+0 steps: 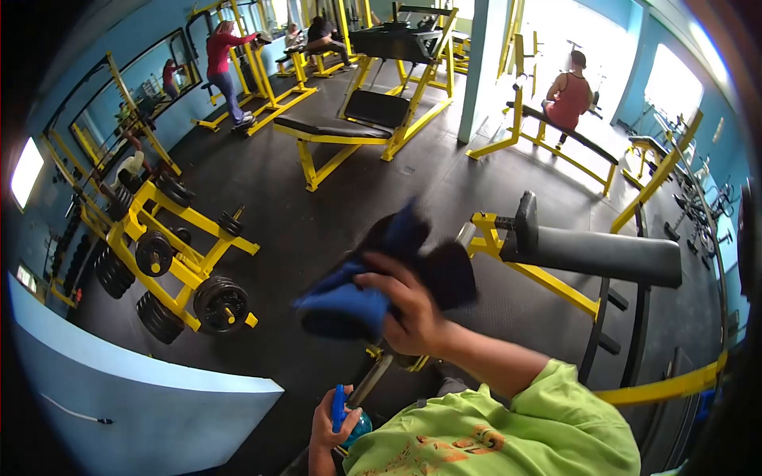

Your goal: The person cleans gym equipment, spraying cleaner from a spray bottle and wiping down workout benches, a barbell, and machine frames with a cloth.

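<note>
"As you look down the room, what surrounds you?"

"A black floor (pixel 270 190) spreads under everything, textured towards the middle of the frame. At left, weight plates (pixel 222 305) hang on a yellow rack (pixel 194 266); at right stands a black-padded bench (pixel 595 252). A pale blue partition (pixel 151 397) fills the lower left, and a person in a red top (pixel 567 101) sits with back turned at upper right."

"And your right fingers?"

"My right hand (pixel 409 309), in the centre of the frame, is curled in a grip on a blue and dark cloth (pixel 345 309). It bunches under my fingertips and spills out on both sides of them, blurred."

"Your left?"

"Down at bottom centre, my left hand (pixel 324 428) is wrapped around a spray bottle (pixel 340 408). Its blue head rises along my fingers; its see-through blue body shows just right of them."
</note>
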`<action>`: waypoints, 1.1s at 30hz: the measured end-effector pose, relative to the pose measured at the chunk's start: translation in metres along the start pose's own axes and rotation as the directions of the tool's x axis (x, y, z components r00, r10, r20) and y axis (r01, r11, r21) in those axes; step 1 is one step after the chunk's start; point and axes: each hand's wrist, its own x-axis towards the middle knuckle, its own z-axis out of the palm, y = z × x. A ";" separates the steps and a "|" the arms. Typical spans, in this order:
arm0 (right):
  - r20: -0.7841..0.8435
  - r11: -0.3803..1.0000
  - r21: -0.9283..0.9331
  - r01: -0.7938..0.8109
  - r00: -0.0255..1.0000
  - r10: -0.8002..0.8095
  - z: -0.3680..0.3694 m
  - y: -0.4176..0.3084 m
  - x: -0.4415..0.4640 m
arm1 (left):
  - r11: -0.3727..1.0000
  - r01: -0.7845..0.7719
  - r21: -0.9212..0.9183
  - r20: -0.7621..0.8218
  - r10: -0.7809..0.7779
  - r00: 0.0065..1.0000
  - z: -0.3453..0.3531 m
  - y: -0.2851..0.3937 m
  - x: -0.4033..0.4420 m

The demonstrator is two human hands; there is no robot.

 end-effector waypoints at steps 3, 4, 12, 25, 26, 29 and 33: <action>0.446 0.709 0.469 -0.526 0.834 0.324 -0.007 0.022 -0.008 | 0.999 -0.035 0.031 -0.008 0.036 0.999 0.036 0.001 0.010; 0.339 0.721 0.579 -0.380 0.917 0.211 0.002 0.044 -0.020 | 0.999 -0.010 0.040 -0.007 0.011 1.000 0.051 0.002 0.014; 0.773 0.718 -0.051 -0.694 0.427 0.469 0.011 0.137 -0.118 | 0.930 0.315 0.192 -0.003 -0.321 0.947 0.121 -0.021 0.017; 0.803 0.846 -0.297 0.444 0.595 -0.031 0.010 0.188 -0.162 | 0.928 0.300 0.222 -0.017 -0.304 0.953 0.180 0.037 0.052; 0.793 0.827 -0.295 0.479 0.605 -0.067 0.015 0.188 -0.167 | 0.928 0.316 0.197 -0.013 -0.320 0.947 0.183 0.044 0.058; 0.755 0.849 -0.198 0.489 0.629 -0.186 0.006 0.198 -0.174 | 0.935 0.315 0.162 -0.003 -0.319 0.948 0.190 0.045 0.059; 0.794 0.932 0.095 0.349 0.539 -0.283 -0.049 0.218 -0.153 | 0.935 0.314 0.166 -0.028 -0.314 0.949 0.191 0.041 0.057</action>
